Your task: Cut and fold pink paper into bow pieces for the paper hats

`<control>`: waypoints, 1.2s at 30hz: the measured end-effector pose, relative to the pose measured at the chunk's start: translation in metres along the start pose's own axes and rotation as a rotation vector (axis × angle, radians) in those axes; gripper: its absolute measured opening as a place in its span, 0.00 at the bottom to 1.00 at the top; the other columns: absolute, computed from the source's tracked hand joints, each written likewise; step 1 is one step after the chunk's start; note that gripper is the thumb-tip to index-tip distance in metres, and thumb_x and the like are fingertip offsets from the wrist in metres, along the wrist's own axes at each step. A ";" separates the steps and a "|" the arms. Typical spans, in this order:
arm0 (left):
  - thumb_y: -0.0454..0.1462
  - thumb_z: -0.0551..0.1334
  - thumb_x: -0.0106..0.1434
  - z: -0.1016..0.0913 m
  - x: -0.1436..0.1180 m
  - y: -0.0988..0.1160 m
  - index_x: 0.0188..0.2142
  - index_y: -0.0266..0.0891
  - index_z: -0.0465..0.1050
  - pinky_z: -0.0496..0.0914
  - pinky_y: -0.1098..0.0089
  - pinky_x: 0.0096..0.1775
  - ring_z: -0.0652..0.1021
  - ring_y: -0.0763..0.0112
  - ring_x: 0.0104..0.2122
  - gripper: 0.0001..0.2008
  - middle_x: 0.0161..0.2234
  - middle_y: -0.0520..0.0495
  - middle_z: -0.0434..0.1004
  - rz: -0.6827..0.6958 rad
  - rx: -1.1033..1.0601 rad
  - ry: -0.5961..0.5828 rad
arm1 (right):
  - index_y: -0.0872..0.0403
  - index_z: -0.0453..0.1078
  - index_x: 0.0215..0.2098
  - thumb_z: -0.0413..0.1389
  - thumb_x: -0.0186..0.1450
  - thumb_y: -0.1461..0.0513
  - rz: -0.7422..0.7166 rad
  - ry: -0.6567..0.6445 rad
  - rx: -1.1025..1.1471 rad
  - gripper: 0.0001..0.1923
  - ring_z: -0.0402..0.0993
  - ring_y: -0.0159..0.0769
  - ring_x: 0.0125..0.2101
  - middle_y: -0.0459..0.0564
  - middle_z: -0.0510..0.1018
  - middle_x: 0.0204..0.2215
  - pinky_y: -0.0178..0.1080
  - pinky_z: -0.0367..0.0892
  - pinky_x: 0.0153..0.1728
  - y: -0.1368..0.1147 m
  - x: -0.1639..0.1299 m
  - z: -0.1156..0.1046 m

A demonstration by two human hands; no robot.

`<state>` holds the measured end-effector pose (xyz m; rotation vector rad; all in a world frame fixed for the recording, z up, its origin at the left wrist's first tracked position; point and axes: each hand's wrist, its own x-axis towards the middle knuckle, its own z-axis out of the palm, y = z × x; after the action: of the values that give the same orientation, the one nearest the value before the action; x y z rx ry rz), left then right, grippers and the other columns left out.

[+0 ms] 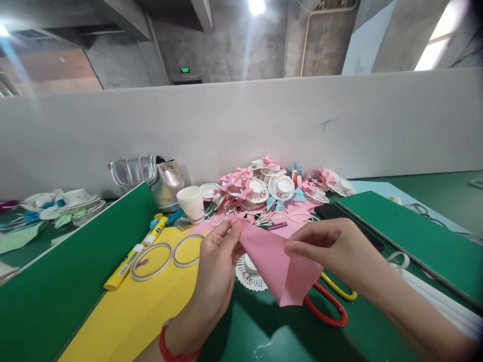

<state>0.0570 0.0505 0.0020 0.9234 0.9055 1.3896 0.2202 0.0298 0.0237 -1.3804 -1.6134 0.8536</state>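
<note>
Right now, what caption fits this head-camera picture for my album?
Both hands, left hand and right hand, hold a pink paper above the green table near a yellow sheet.

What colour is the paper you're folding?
Pink paper, plain, clearest in the head view.

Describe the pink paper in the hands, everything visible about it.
The pink paper is a plain, matte sheet, folded so it tapers to a point at the bottom and shows a crease down its middle. It is held in the air above the green table, tilted toward the camera. The left hand pinches its upper left corner between thumb and fingers; the right hand grips its right edge. It partly hides a fringed white paper cup piece and red-handled scissors lying beneath.
</note>
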 end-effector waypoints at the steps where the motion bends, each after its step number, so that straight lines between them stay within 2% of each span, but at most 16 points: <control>1: 0.38 0.63 0.51 -0.002 0.002 -0.005 0.27 0.35 0.71 0.63 0.79 0.23 0.66 0.78 0.21 0.07 0.21 0.53 0.68 0.015 0.017 0.028 | 0.52 0.75 0.19 0.57 0.52 0.63 0.003 0.001 0.018 0.06 0.72 0.34 0.22 0.46 0.78 0.19 0.33 0.67 0.21 0.005 -0.001 0.005; 3: 0.39 0.62 0.52 -0.005 0.004 -0.015 0.25 0.35 0.70 0.60 0.78 0.22 0.64 0.78 0.19 0.08 0.20 0.55 0.65 0.062 0.075 0.080 | 0.52 0.74 0.19 0.57 0.51 0.63 0.026 0.012 0.045 0.06 0.72 0.35 0.22 0.46 0.78 0.19 0.33 0.68 0.22 0.015 -0.004 0.014; 6: 0.39 0.56 0.57 -0.008 0.005 -0.027 0.25 0.36 0.69 0.57 0.77 0.21 0.63 0.76 0.19 0.09 0.19 0.55 0.63 0.143 0.299 0.119 | 0.53 0.74 0.20 0.56 0.52 0.63 0.055 0.046 0.077 0.06 0.73 0.36 0.23 0.47 0.78 0.20 0.34 0.68 0.23 0.030 -0.014 0.029; 9: 0.36 0.53 0.59 -0.006 0.003 -0.032 0.27 0.38 0.68 0.59 0.75 0.25 0.66 0.72 0.23 0.07 0.22 0.53 0.65 0.227 0.487 0.144 | 0.53 0.74 0.19 0.57 0.52 0.62 0.053 0.140 0.096 0.06 0.72 0.36 0.21 0.47 0.78 0.19 0.34 0.68 0.21 0.041 -0.025 0.042; 12: 0.34 0.51 0.59 -0.003 0.002 -0.035 0.27 0.39 0.66 0.60 0.75 0.28 0.67 0.70 0.26 0.08 0.24 0.53 0.66 0.313 0.547 0.190 | 0.52 0.74 0.19 0.57 0.52 0.61 0.043 0.186 0.131 0.06 0.73 0.36 0.20 0.47 0.78 0.18 0.34 0.69 0.20 0.046 -0.031 0.050; 16: 0.33 0.50 0.59 -0.005 0.004 -0.038 0.22 0.41 0.63 0.58 0.74 0.25 0.65 0.71 0.22 0.10 0.19 0.55 0.61 0.397 0.611 0.220 | 0.52 0.74 0.19 0.58 0.51 0.60 0.049 0.184 0.199 0.06 0.74 0.37 0.21 0.46 0.78 0.18 0.35 0.71 0.22 0.044 -0.035 0.056; 18: 0.34 0.51 0.60 -0.007 0.006 -0.039 0.24 0.40 0.65 0.59 0.74 0.26 0.67 0.70 0.23 0.10 0.20 0.54 0.64 0.421 0.635 0.203 | 0.52 0.74 0.19 0.58 0.51 0.60 0.047 0.193 0.219 0.06 0.74 0.37 0.21 0.46 0.78 0.18 0.35 0.72 0.23 0.044 -0.036 0.058; 20: 0.35 0.51 0.60 -0.008 0.007 -0.038 0.28 0.40 0.69 0.61 0.73 0.32 0.70 0.67 0.30 0.09 0.26 0.51 0.71 0.443 0.624 0.186 | 0.53 0.74 0.19 0.58 0.51 0.60 0.052 0.200 0.238 0.06 0.74 0.37 0.22 0.46 0.78 0.18 0.35 0.72 0.24 0.045 -0.037 0.060; 22: 0.36 0.52 0.60 -0.009 0.006 -0.036 0.34 0.39 0.70 0.62 0.72 0.37 0.71 0.65 0.37 0.09 0.34 0.48 0.73 0.423 0.562 0.168 | 0.53 0.74 0.19 0.58 0.51 0.60 0.069 0.207 0.257 0.06 0.74 0.37 0.21 0.47 0.78 0.18 0.35 0.71 0.23 0.048 -0.037 0.061; 24: 0.39 0.55 0.59 -0.010 0.003 -0.034 0.40 0.39 0.69 0.63 0.71 0.34 0.71 0.65 0.35 0.11 0.37 0.46 0.73 0.287 0.450 0.102 | 0.54 0.74 0.19 0.59 0.51 0.60 0.095 0.218 0.286 0.07 0.74 0.38 0.21 0.48 0.78 0.18 0.34 0.70 0.22 0.053 -0.036 0.061; 26: 0.41 0.58 0.56 -0.012 -0.003 -0.031 0.42 0.39 0.67 0.63 0.72 0.27 0.72 0.67 0.27 0.15 0.32 0.47 0.73 0.071 0.334 -0.009 | 0.54 0.74 0.20 0.59 0.51 0.59 0.118 0.229 0.321 0.07 0.73 0.38 0.21 0.48 0.78 0.18 0.34 0.69 0.21 0.056 -0.036 0.060; 28: 0.41 0.61 0.53 -0.016 -0.010 -0.030 0.37 0.38 0.69 0.62 0.74 0.24 0.69 0.71 0.23 0.13 0.25 0.50 0.71 -0.064 0.296 -0.088 | 0.54 0.74 0.20 0.59 0.51 0.58 0.130 0.239 0.346 0.07 0.73 0.38 0.21 0.48 0.78 0.18 0.34 0.68 0.21 0.058 -0.036 0.058; 30: 0.40 0.61 0.53 -0.020 -0.017 -0.028 0.25 0.36 0.70 0.61 0.75 0.24 0.66 0.73 0.22 0.08 0.20 0.53 0.66 -0.046 0.360 -0.066 | 0.53 0.74 0.19 0.60 0.50 0.58 0.127 0.242 0.356 0.07 0.73 0.38 0.21 0.47 0.78 0.18 0.34 0.68 0.22 0.057 -0.037 0.058; 32: 0.38 0.60 0.54 -0.024 -0.022 -0.026 0.18 0.37 0.67 0.59 0.76 0.24 0.64 0.74 0.22 0.11 0.18 0.54 0.63 0.056 0.463 0.000 | 0.53 0.74 0.19 0.60 0.50 0.58 0.121 0.236 0.369 0.07 0.73 0.38 0.22 0.47 0.78 0.18 0.34 0.68 0.22 0.055 -0.038 0.058; 36: 0.37 0.59 0.54 -0.027 -0.024 -0.026 0.18 0.38 0.67 0.57 0.76 0.23 0.62 0.74 0.21 0.10 0.17 0.55 0.62 0.183 0.622 0.038 | 0.54 0.74 0.18 0.60 0.49 0.57 0.175 0.203 0.407 0.09 0.72 0.37 0.20 0.48 0.78 0.18 0.33 0.67 0.21 0.056 -0.038 0.061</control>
<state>0.0426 0.0272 -0.0330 1.4793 1.3458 1.2960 0.1910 0.0033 -0.0585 -1.2775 -1.1030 1.0419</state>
